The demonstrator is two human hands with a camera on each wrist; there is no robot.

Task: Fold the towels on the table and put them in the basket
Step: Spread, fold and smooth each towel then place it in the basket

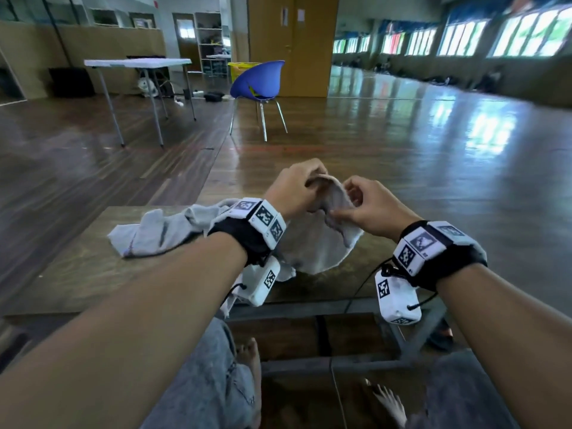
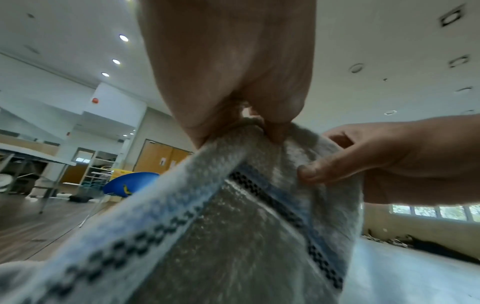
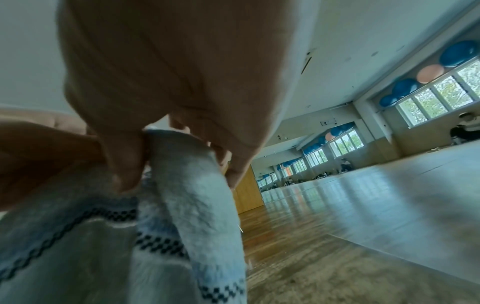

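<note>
A grey-white towel (image 1: 315, 243) with a blue checked band (image 2: 166, 226) hangs above the wooden table (image 1: 77, 274), lifted by its top edge. My left hand (image 1: 297, 190) pinches that edge (image 2: 249, 125) from the left. My right hand (image 1: 356, 205) pinches the same edge a little to the right, thumb against the cloth (image 3: 130, 160). The towel (image 3: 187, 195) droops between and below both hands onto the table. A second pale grey towel (image 1: 161, 230) lies crumpled on the table to the left, behind my left wrist. No basket shows near the table.
The table's front edge (image 1: 278, 305) is close to my knees, with a metal frame below. A blue chair (image 1: 260, 82) stands on the shiny wood floor beyond, with a yellow bin (image 1: 241, 68) behind it. A white folding table (image 1: 139, 63) stands far left.
</note>
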